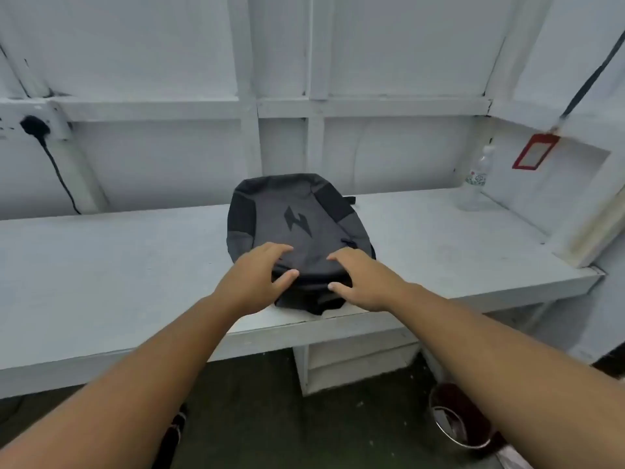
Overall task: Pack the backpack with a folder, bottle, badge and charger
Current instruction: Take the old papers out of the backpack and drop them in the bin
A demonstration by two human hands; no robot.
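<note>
Far left on the white wall, a black plug sits in a socket, its cable dropping toward the white bench; whether it is the charger cannot be told; centre of the bench, a grey and black backpack lies flat, its near end at the bench's near edge; left hand rests on that near end, fingers spread, thumb against the fabric, nothing clenched; right hand just beside it, likewise spread on the fabric, loose; far right, a clear bottle stands upright in the bench corner; above and right of it, a red badge holder hangs on a dark lanyard against the side wall; floor, near right, a dark round bowl.
</note>
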